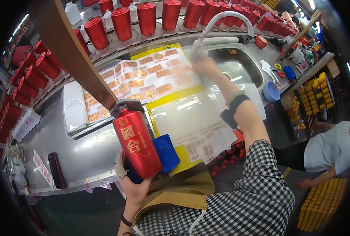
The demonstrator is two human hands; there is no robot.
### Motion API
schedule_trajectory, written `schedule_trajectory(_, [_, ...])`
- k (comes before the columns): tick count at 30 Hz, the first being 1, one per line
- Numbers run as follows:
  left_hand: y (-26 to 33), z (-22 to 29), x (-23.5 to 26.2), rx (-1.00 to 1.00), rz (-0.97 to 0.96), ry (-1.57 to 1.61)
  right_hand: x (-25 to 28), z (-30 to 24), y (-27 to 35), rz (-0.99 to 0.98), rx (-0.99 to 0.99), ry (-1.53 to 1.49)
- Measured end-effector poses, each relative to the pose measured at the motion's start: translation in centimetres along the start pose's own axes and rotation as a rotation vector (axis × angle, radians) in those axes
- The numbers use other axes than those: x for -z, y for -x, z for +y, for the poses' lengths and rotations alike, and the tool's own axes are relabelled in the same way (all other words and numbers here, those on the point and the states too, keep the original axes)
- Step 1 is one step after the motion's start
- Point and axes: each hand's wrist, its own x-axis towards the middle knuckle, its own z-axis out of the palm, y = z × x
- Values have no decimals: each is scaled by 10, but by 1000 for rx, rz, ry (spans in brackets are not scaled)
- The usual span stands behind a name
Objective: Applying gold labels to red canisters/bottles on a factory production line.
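My left hand is wrapped around the lower end of a red bottle with raised gold characters. A blue cloth lies between the palm and the bottle. The bottle tilts, its neck up against a dark bracket at the foot of a wooden post. My right arm reaches out to the sink's left edge, where my right hand is at the base of a white curved faucet; its fingers are blurred. Between my arms lies a white sheet of gold decals, above a yellow-edged clear plastic sheet.
Rows of red bottles stand along the far and left sides. A metal sink is at the right, with a blue bowl and scissors beyond. A phone lies left. Another person works at far right.
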Motion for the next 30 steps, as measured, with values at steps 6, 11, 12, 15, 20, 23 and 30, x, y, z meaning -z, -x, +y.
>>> schedule_trajectory(6, [-4,-1,0,66,103,155,51,-15,37,-52,34,-204])
schedule_trajectory(11, [-10,10,6,-46,84,-16,68,83,-2,289,65,320])
schedule_trajectory(12, [-9,12,6,-46,81,-37,64,88,-2,303,-54,499])
schedule_trajectory(15, [-8,9,6,-40,85,-78,54,93,11,245,69,586])
schedule_trajectory(20, [-7,0,5,-31,17,33,96,13,77,190,380,115])
schedule_trajectory(23, [-16,13,21,-123,-62,26,104,-55,152,-46,455,-38])
schedule_trajectory(30, [-79,65,53,-303,-221,383,103,-162,286,-425,851,-582])
